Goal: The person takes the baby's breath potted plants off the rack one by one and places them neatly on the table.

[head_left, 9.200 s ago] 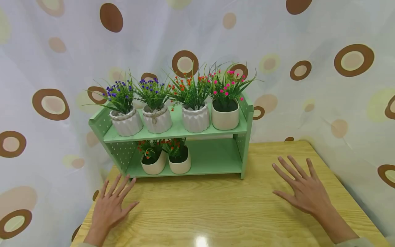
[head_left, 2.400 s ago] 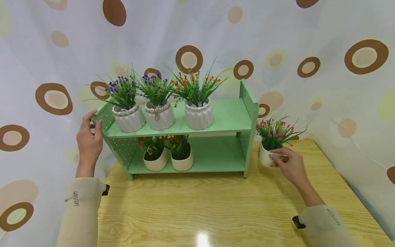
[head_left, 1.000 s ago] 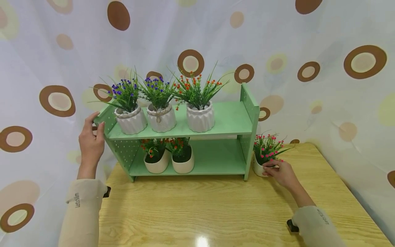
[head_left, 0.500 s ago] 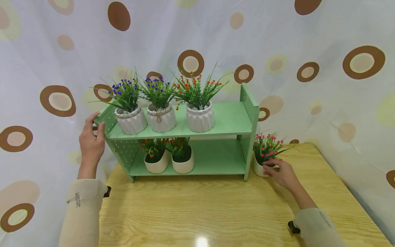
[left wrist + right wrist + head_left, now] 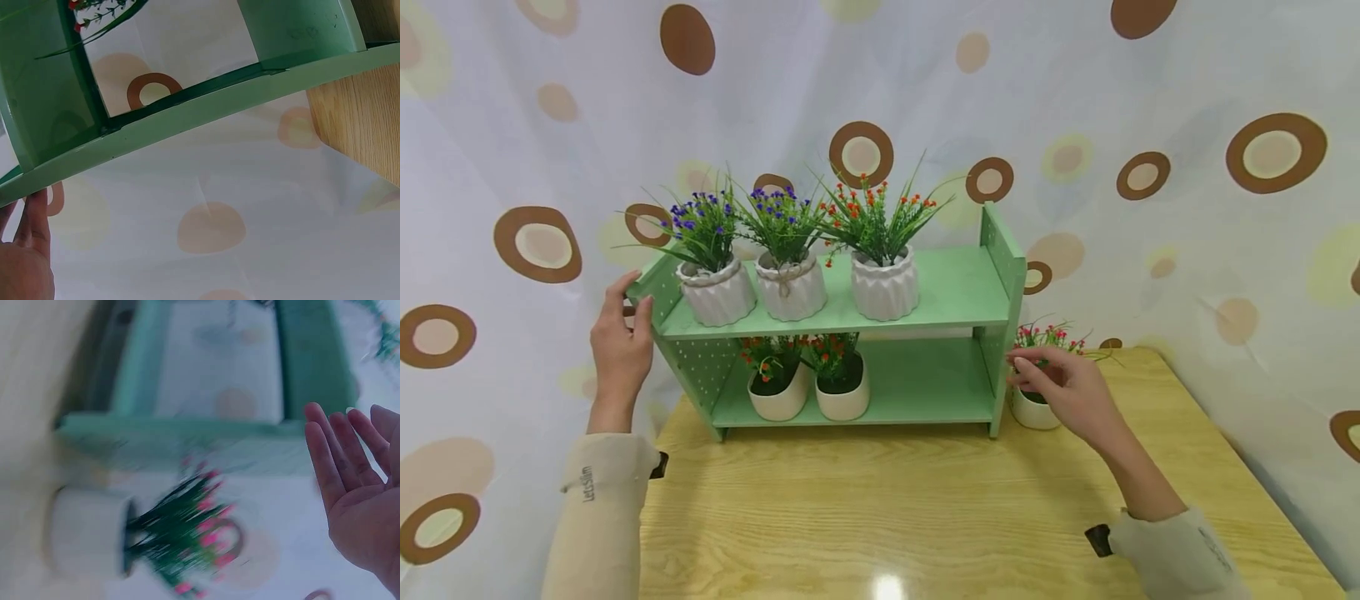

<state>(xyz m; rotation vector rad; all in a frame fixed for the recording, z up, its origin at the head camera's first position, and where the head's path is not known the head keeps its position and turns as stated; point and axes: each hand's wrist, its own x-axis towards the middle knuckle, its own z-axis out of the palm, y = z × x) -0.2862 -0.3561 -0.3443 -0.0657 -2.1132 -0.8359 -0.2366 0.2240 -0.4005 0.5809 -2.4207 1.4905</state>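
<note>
A green two-tier shelf (image 5: 958, 292) stands on the table, and my left hand (image 5: 622, 350) grips the upper edge of its left side panel, thumb and fingers on either side. In the left wrist view the fingers (image 5: 37, 215) touch the green edge. On the table just right of the shelf sits a cream pot with pink flowers (image 5: 1036, 413), upright. My right hand (image 5: 1075, 393) hovers in front of and above it, holding nothing, and partly hides the flowers. The right wrist view shows that hand's loose fingers (image 5: 325, 462) apart from the blurred pot.
The upper tier bears two white pots with purple flowers (image 5: 717, 294) and one white pot with orange flowers (image 5: 885, 287). Two cream pots with red flowers (image 5: 844, 393) stand on the lower tier. A spotted curtain (image 5: 1075, 75) hangs behind the wooden table (image 5: 865, 500).
The pink-flowered pot went from the upper tier to the table right of the shelf. My right hand has let go of it and risen. The left hand keeps its hold on the side panel.
</note>
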